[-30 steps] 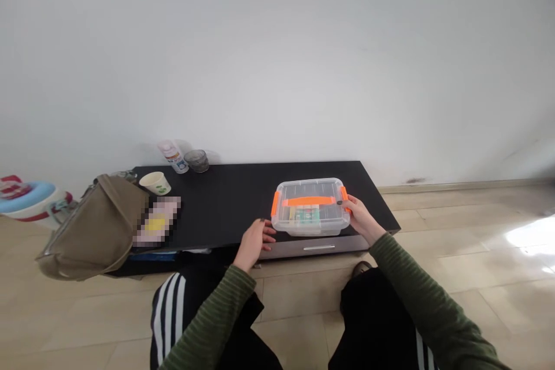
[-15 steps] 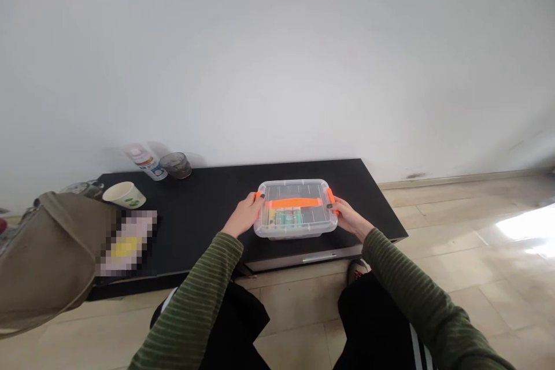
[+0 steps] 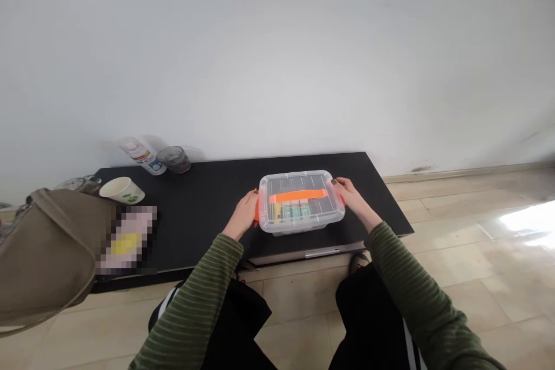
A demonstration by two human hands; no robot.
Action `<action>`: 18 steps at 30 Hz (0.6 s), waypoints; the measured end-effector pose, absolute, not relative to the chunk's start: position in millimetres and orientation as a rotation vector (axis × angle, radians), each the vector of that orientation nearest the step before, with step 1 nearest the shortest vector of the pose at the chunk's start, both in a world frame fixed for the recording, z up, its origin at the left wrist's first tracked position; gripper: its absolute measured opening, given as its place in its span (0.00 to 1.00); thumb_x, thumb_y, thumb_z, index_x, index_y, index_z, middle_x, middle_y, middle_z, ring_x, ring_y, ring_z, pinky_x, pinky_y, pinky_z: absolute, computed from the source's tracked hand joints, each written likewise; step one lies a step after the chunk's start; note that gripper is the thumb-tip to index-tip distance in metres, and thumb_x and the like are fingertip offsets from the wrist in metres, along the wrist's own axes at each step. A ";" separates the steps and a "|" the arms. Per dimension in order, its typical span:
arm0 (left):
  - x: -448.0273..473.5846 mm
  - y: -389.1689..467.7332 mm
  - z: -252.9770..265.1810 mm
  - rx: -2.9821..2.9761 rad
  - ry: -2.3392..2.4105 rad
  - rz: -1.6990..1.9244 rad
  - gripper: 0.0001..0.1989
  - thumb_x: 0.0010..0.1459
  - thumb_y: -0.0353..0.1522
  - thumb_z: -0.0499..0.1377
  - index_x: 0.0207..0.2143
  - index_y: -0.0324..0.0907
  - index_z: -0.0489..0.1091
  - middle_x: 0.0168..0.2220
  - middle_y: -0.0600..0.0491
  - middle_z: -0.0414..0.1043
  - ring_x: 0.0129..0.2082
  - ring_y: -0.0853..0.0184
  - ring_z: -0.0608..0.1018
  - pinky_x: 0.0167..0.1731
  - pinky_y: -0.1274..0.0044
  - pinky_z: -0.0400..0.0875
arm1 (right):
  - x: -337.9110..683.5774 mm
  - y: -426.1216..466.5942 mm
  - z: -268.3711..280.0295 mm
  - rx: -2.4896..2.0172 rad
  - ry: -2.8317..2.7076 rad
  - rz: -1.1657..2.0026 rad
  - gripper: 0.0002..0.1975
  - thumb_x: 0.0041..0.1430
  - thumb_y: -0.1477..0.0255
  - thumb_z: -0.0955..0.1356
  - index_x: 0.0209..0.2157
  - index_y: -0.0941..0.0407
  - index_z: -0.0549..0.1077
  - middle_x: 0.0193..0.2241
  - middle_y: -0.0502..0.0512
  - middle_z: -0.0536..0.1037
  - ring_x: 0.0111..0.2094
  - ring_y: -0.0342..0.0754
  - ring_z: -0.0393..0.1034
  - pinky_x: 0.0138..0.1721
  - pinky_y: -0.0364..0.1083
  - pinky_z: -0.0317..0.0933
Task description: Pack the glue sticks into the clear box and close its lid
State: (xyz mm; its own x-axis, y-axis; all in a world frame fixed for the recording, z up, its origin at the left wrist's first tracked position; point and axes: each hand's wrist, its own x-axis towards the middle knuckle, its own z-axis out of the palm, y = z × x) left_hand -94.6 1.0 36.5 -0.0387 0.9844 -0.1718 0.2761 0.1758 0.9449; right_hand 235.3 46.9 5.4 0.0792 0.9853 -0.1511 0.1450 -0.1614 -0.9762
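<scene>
A clear plastic storage box point(image 3: 303, 222) with a lid and an orange carrying handle point(image 3: 299, 195) sits near the front edge of the black table. Through the lid, green-and-white packets and something yellow show inside. My left hand point(image 3: 245, 212) closes on the box's left end, by an orange latch point(image 3: 256, 209) that sticks out beside the rim. At the right end my right hand point(image 3: 349, 193) grips the corner, thumb on the lid's edge. Its fingers are partly hidden, and the orange there shows only faintly through the clear rim.
On the left of the black table point(image 3: 208, 208) stand a paper cup point(image 3: 122, 191), a spray can point(image 3: 145, 156) and a dark glass point(image 3: 174, 159). A brown bag point(image 3: 52, 254) and a blurred-out pinkish item point(image 3: 130, 237) lie at the near left. A white wall rises behind.
The box appears a little further right and slightly turned. Both latches have swung outward from the lid's rim, with my hands still at the two ends.
</scene>
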 end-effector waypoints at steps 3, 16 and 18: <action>-92.8 -1.2 34.5 1.261 1.481 0.930 0.13 0.63 0.41 0.47 0.27 0.45 0.60 0.17 0.58 0.62 0.14 0.69 0.66 0.16 0.76 0.60 | 233.7 53.1 9.4 -1.407 -1.273 1.133 0.27 0.53 0.58 0.72 0.53 0.50 0.71 0.46 0.53 0.77 0.46 0.49 0.72 0.46 0.47 0.66; -87.0 -4.0 33.6 1.256 1.575 1.009 0.14 0.62 0.40 0.46 0.25 0.45 0.60 0.18 0.57 0.63 0.19 0.67 0.69 0.23 0.75 0.64 | 209.9 39.8 34.3 -1.190 -1.374 0.936 0.21 0.55 0.67 0.70 0.52 0.50 0.72 0.50 0.55 0.77 0.52 0.55 0.70 0.55 0.54 0.63; -89.9 -4.7 33.3 1.238 1.572 0.998 0.15 0.63 0.42 0.46 0.26 0.46 0.60 0.18 0.57 0.63 0.18 0.67 0.68 0.22 0.75 0.64 | 215.4 36.2 41.6 -1.042 -1.251 0.914 0.22 0.56 0.67 0.70 0.53 0.49 0.70 0.52 0.56 0.75 0.51 0.54 0.72 0.54 0.55 0.65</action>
State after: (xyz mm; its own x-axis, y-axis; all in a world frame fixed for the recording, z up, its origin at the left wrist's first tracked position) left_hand -89.9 -4.7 33.3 -0.1217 0.9806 -0.1535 0.2784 0.1822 0.9430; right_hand 215.4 36.2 41.6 0.1103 0.9513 0.2879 0.0150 0.2880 -0.9575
